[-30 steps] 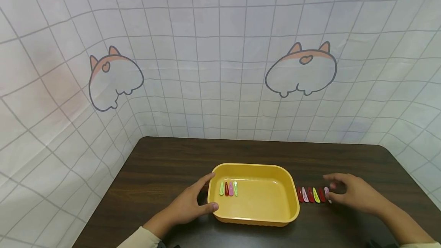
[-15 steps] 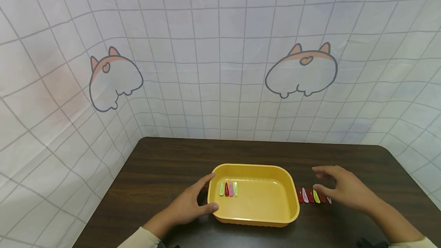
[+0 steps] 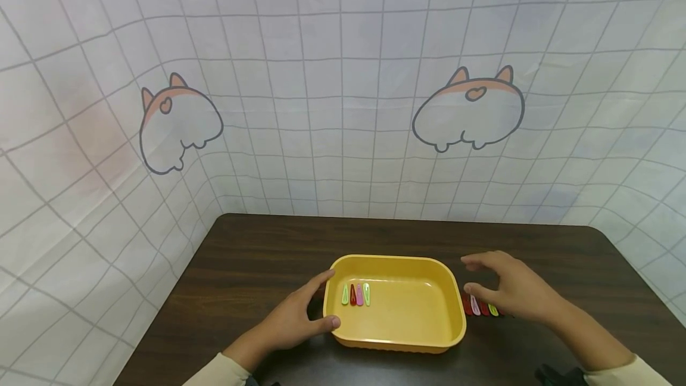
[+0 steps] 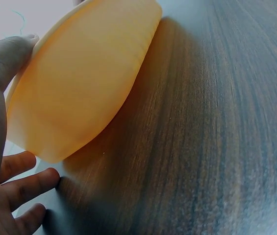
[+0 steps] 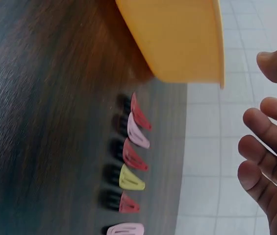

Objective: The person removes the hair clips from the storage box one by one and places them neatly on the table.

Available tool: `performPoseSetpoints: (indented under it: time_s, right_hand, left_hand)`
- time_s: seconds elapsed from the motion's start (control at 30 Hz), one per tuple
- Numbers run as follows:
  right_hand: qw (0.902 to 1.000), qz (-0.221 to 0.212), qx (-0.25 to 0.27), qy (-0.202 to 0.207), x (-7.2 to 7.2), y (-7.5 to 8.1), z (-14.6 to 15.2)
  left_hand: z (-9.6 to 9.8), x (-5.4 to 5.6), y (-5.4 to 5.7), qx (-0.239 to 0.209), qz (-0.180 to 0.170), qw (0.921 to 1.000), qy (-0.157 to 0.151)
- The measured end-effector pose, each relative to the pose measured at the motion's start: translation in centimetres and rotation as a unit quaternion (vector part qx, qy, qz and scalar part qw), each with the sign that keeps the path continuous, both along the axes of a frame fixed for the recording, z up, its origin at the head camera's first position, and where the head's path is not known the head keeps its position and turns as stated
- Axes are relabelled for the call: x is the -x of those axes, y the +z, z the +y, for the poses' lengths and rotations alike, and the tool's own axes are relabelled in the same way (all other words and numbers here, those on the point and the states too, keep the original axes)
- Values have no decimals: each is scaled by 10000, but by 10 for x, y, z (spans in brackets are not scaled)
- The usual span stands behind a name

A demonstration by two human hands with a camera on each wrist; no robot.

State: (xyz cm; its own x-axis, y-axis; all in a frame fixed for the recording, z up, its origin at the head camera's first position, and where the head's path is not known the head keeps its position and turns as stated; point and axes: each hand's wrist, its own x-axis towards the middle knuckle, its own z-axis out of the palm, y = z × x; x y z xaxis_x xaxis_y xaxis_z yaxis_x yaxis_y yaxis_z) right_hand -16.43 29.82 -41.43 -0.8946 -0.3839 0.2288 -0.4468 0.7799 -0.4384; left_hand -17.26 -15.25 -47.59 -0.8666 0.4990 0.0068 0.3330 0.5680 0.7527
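The left hand grips the yellow tray at its left end, where four snap hair clips lie. The right hand, fingers loosely parted, hovers by six more clips on the surface.

Smooth plastic tray with a soft sheen; glossy, lacquered-looking metal clips; wood-grain table, faintly satiny; matt, lightly creased cloth backdrop; sleeve of plain, matt fabric.
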Motion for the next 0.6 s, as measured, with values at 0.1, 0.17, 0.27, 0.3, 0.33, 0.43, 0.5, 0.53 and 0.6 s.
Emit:
performPoseSetpoints:
  time_s: [0.1,0.17,0.27,0.3,0.33,0.43,0.5,0.53,0.6]
  right_hand:
    - [10000,5,-10,43,1,1,-5]
    - [10000,0,-8,60,2,1,-8]
    - [9999,-23,29,99,2,2,-13]
    - [9999,-29,34,110,2,2,-14]
    - [9999,-33,25,130,2,2,-16]
    - [9998,-48,15,185,2,2,-21]
    - [9997,-42,-4,231,3,2,-24]
    - [9996,-34,-9,264,3,2,-26]
    - [9995,-6,-32,316,4,2,-29]
  left_hand:
    - [0,0,0,-2,11,10000,4]
    - [0,0,0,8,23,10000,6]
    - [0,0,0,13,31,10000,4]
    - [0,0,0,14,32,10000,2]
    - [0,0,0,15,36,10000,-1]
    - [0,0,0,-9,27,10000,-15]
    - [0,0,0,-14,15,10000,-21]
    - [0,0,0,-18,11,10000,-26]
    - [0,-1,0,-26,-1,10000,-37]
